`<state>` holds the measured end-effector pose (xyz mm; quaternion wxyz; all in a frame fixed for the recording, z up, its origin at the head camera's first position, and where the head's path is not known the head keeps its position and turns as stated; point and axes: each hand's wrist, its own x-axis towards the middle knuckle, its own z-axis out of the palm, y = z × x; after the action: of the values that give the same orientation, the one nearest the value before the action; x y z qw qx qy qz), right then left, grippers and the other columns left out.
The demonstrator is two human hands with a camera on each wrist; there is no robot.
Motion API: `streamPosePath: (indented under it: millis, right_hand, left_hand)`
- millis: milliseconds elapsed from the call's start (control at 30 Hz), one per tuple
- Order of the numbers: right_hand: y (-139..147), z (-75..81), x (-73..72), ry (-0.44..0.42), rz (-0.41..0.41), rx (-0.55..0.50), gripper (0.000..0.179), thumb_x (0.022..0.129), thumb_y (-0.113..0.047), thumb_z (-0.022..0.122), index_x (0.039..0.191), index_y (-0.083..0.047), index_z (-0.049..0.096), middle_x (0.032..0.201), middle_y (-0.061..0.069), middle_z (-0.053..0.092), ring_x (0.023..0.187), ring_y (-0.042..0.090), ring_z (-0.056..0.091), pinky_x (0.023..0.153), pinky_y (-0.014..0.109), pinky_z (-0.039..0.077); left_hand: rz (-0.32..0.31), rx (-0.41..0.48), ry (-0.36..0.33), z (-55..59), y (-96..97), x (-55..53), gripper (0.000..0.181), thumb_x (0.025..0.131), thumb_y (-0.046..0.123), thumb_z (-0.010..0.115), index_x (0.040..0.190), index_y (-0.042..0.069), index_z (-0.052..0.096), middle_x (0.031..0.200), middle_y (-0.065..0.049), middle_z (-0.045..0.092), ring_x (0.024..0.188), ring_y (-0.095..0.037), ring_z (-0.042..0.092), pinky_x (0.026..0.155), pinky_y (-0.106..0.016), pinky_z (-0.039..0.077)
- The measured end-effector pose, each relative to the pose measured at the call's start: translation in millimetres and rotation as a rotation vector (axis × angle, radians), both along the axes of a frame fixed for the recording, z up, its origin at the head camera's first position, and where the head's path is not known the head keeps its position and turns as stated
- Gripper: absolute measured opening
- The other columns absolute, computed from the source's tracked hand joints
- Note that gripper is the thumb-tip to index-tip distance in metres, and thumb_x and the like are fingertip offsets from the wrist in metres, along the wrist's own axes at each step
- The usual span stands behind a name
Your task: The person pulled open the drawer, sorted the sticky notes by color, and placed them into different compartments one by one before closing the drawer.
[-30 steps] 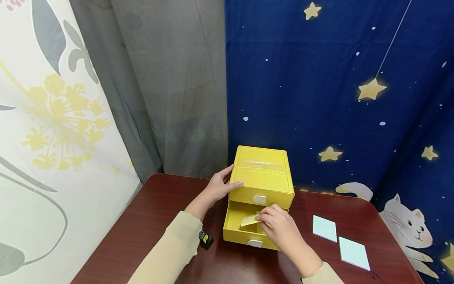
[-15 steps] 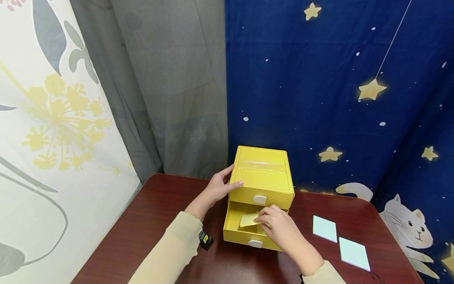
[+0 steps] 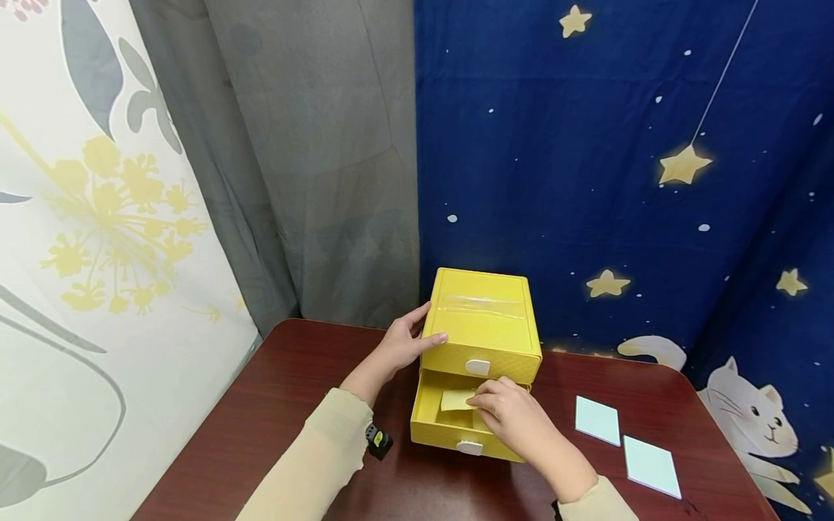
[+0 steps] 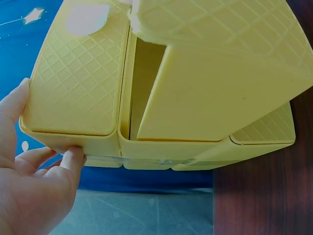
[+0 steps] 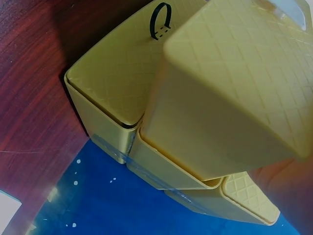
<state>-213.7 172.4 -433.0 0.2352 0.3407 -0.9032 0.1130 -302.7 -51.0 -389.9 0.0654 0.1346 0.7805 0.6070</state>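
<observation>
A yellow drawer cabinet [image 3: 483, 307] stands at the back of the table, its middle drawer [image 3: 438, 432] pulled out. My left hand [image 3: 397, 346] rests on the cabinet's upper left front corner, thumb over the top edge, fingers along the side; the left wrist view shows those fingers [image 4: 73, 159] against the side wall. Over the open drawer, my right hand [image 3: 515, 416] pinches the right edge of pale yellow sticky notes [image 3: 457, 400] between thumb and fingertips. More pale yellow paper [image 3: 480, 421] shows inside the drawer beneath that hand. In the right wrist view the drawer front [image 5: 239, 73] hides the fingers.
Two pale mint square note pads [image 3: 597, 420] lie on the dark red table [image 3: 260, 427] right of the cabinet. Clear tape [image 3: 482, 305] crosses the cabinet's top. A lower tier [image 4: 266, 125] sits under the open drawer. Curtains [image 3: 339, 181] hang directly behind the table.
The sticky notes in my right hand have tilted, their left end swinging slightly up and back. The left hand and the cabinet have kept their places.
</observation>
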Motion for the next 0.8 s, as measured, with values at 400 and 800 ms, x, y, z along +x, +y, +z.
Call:
streamPosePath:
  millis: [400,800]
  right_hand:
    - [2,-0.9,5.7,-0.135,-0.063,-0.065,0.019,0.083,-0.018,0.071,0.102,-0.020,0.074,0.098,-0.010,0.067,0.091,0.009,0.057,0.076,0.031,0.052]
    - [3,-12.7,21.2,0.071,0.016,-0.157,0.017,0.079,-0.023,0.076,0.096,-0.023,0.073,0.093,-0.016,0.063,0.085,0.003,0.055,0.071,0.026,0.049]
  left_hand:
    - [0.007,0.003,-0.013,-1.7,0.1,-0.5,0.087,0.081,0.035,0.075,0.151,0.016,0.026,0.155,-0.003,0.027,0.141,-0.020,0.028,0.110,-0.039,0.034]
    - [0.017,-0.010,-0.008,-3.2,0.2,-1.9,0.087,0.080,0.037,0.075,0.151,0.018,0.027,0.155,-0.003,0.027,0.141,-0.020,0.028,0.110,-0.040,0.034]
